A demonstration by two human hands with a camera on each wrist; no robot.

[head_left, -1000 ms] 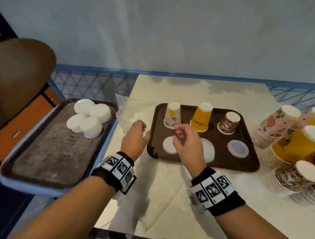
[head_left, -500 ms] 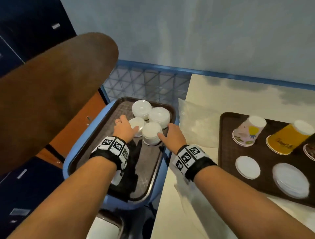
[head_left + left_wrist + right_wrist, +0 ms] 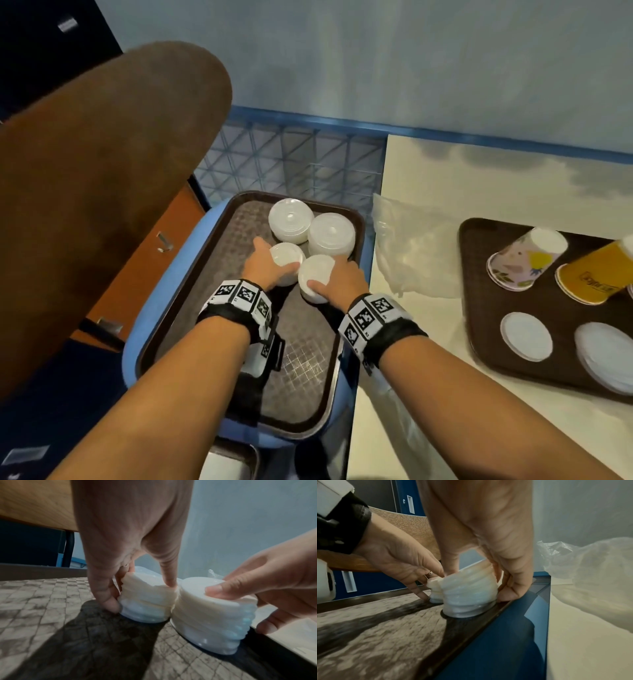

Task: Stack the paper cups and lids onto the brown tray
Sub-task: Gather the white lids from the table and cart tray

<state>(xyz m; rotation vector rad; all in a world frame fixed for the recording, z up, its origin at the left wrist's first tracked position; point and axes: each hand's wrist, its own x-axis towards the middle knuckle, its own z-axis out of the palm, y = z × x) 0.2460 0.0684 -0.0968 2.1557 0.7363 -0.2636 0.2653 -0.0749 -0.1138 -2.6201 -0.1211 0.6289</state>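
Four stacks of white lids stand on a side tray point(image 3: 301, 346) at the left. My left hand point(image 3: 263, 265) grips the near-left lid stack point(image 3: 287, 259), thumb on its top edge and fingers down its far side point(image 3: 147, 601). Beside it, touching, my right hand point(image 3: 342, 279) grips the near-right lid stack point(image 3: 315, 272), thumb on top point(image 3: 471, 593). Both stacks rest on the tray. On the table to the right, the brown tray point(image 3: 479, 308) carries a floral cup point(image 3: 527, 257) and an orange cup point(image 3: 596, 277) upside down, plus flat lids point(image 3: 525, 335).
Two taller lid stacks point(image 3: 291, 221) point(image 3: 330, 234) stand just behind the held ones. The side tray lies on a blue seat with a brown chair back point(image 3: 102, 171) at left. A crumpled plastic bag point(image 3: 411, 246) lies on the table's edge between the trays.
My view swung left from the brown tray to the side tray. Both hands left the brown tray, reached the lid stacks, and now have their fingers round the two near stacks.
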